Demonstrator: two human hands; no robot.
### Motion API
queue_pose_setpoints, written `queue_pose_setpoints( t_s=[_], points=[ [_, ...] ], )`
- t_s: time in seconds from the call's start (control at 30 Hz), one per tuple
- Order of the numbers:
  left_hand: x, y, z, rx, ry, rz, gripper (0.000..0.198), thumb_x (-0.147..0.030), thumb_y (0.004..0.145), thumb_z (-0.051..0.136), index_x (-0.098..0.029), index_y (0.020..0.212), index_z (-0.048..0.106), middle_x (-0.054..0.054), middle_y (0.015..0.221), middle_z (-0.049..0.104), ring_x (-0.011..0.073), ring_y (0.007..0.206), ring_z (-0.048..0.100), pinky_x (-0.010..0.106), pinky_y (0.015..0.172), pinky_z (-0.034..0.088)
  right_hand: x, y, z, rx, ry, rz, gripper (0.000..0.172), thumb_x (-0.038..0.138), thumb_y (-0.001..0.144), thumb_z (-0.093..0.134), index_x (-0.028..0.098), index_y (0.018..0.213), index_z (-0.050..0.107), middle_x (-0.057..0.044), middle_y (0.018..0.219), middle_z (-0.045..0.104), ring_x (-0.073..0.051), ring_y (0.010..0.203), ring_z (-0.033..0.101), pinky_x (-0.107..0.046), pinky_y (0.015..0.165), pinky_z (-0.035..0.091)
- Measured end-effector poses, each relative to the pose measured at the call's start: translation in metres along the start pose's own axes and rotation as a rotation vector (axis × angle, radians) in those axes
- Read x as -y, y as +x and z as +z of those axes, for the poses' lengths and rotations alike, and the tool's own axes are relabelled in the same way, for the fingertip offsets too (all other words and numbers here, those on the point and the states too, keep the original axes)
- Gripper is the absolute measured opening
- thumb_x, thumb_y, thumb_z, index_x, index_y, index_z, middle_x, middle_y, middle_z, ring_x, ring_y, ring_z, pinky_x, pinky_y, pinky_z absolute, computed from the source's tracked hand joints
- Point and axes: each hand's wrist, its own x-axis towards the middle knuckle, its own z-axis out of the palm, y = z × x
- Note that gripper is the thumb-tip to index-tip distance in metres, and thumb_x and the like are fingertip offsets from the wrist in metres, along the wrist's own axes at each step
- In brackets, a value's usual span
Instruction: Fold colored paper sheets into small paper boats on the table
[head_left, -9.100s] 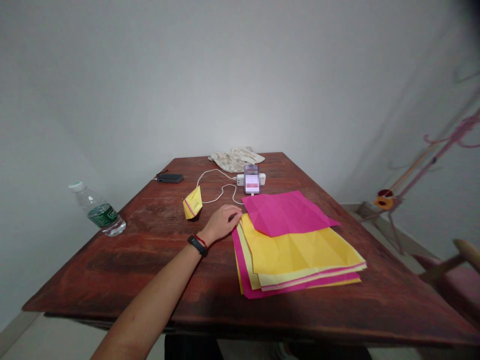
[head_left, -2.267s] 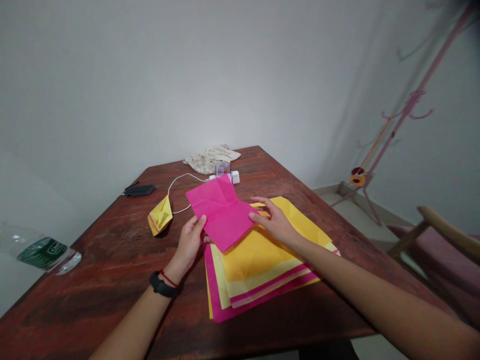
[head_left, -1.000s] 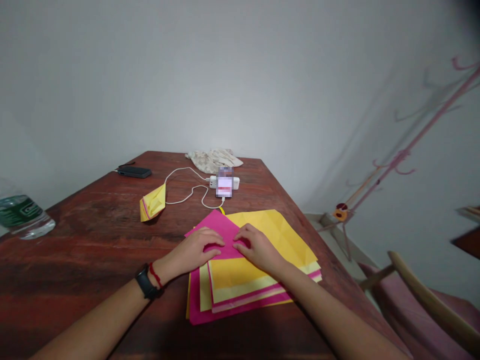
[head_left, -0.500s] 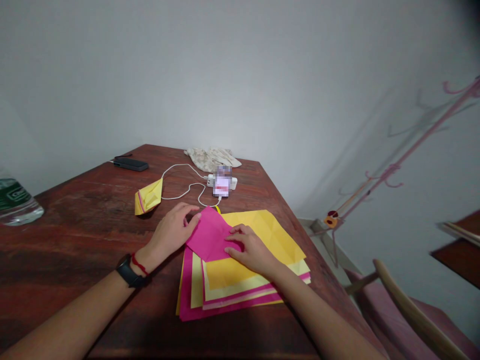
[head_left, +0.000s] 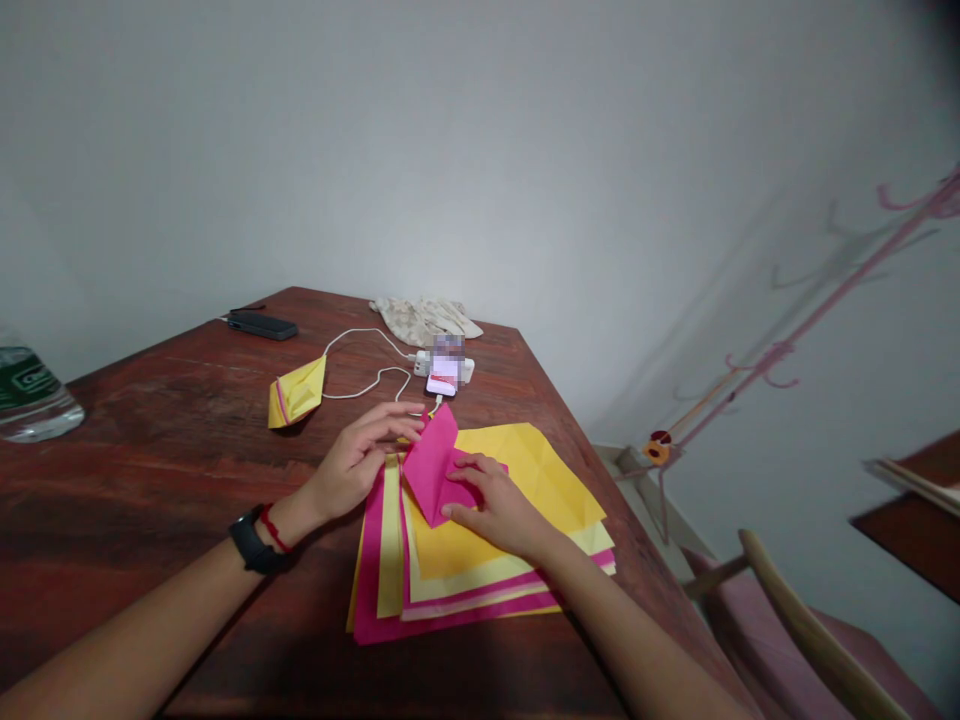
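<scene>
A folded pink paper sheet (head_left: 433, 462) lies on a stack of yellow and pink papers (head_left: 480, 560) on the red-brown wooden table (head_left: 150, 450). My left hand (head_left: 358, 462) lifts the pink sheet's left flap upward, fingers curled around its edge. My right hand (head_left: 495, 505) lies flat with spread fingers on the sheet's right part, pinning it to the stack. A black band and a red string circle my left wrist.
A folded yellow paper shape (head_left: 298, 391) sits further back. Behind it are a phone (head_left: 444, 375) on a white charging cable, a black device (head_left: 262, 326), a patterned cloth (head_left: 424, 316) and a water bottle (head_left: 30, 395) at the left edge. A chair (head_left: 817, 640) stands to the right.
Since a second ago my left hand has moved from pressing the pink sheet flat to raising its left flap upright. My right hand stays on it. The view has shifted slightly.
</scene>
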Motion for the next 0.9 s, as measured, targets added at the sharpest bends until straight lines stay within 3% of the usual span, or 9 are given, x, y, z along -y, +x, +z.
queue_pose_setpoints(
  t_s=[0.2,0.4,0.5,0.63,0.77,0.9],
  points=[
    [0.006,-0.001,0.0,0.235,0.282,0.133,0.057,0.004,0.078,0.038,-0.023,0.117,0.069,0.006,0.136,0.061,0.0211,0.132,0.052,0.044,0.113,0.041,-0.002,0.0,-0.004,0.02,-0.069,-0.036,0.05,0.047,0.079,0.075,0.021,0.121,0.07,-0.015,0.134,0.06,-0.034,0.13,0.049,-0.057,0.114,0.029],
    [0.018,-0.003,-0.005,0.405,0.55,0.148,0.06,0.007,0.073,0.046,-0.032,0.109,0.075,0.001,0.147,0.054,0.0283,0.147,0.032,0.057,0.119,0.025,-0.006,-0.002,-0.013,0.091,-0.121,-0.08,0.046,0.034,0.085,0.07,0.027,0.13,0.065,-0.011,0.148,0.051,-0.038,0.146,0.031,-0.067,0.117,0.014],
    [0.026,-0.006,-0.009,0.512,0.633,0.09,0.069,0.009,0.07,0.046,-0.037,0.116,0.072,-0.002,0.152,0.048,0.0303,0.15,0.024,0.063,0.119,0.019,-0.008,-0.003,-0.014,0.1,-0.093,-0.068,0.044,0.028,0.089,0.064,0.026,0.132,0.064,-0.009,0.153,0.046,-0.036,0.149,0.026,-0.064,0.118,0.018],
    [0.035,-0.011,-0.013,0.575,0.695,0.024,0.081,0.008,0.07,0.046,-0.039,0.134,0.059,0.0,0.158,0.04,0.0301,0.151,0.021,0.062,0.119,0.018,-0.012,-0.002,-0.012,0.119,-0.018,-0.04,0.043,0.02,0.093,0.055,0.022,0.135,0.061,-0.01,0.151,0.049,-0.03,0.145,0.036,-0.054,0.119,0.03],
    [0.032,-0.011,-0.014,0.547,0.69,-0.011,0.073,0.0,0.076,0.05,-0.037,0.139,0.055,0.003,0.159,0.037,0.0321,0.151,0.021,0.062,0.119,0.018,-0.016,0.0,-0.011,0.091,0.07,-0.033,0.045,0.021,0.093,0.055,0.023,0.138,0.058,-0.009,0.146,0.054,-0.027,0.142,0.043,-0.052,0.117,0.035],
    [0.021,-0.007,-0.013,0.53,0.629,-0.022,0.057,-0.008,0.079,0.056,-0.035,0.128,0.065,0.002,0.155,0.044,0.0326,0.15,0.025,0.06,0.12,0.017,-0.018,0.001,-0.012,0.084,0.091,0.001,0.05,0.038,0.091,0.064,0.022,0.138,0.058,-0.012,0.144,0.056,-0.03,0.14,0.045,-0.052,0.116,0.036]
  ],
)
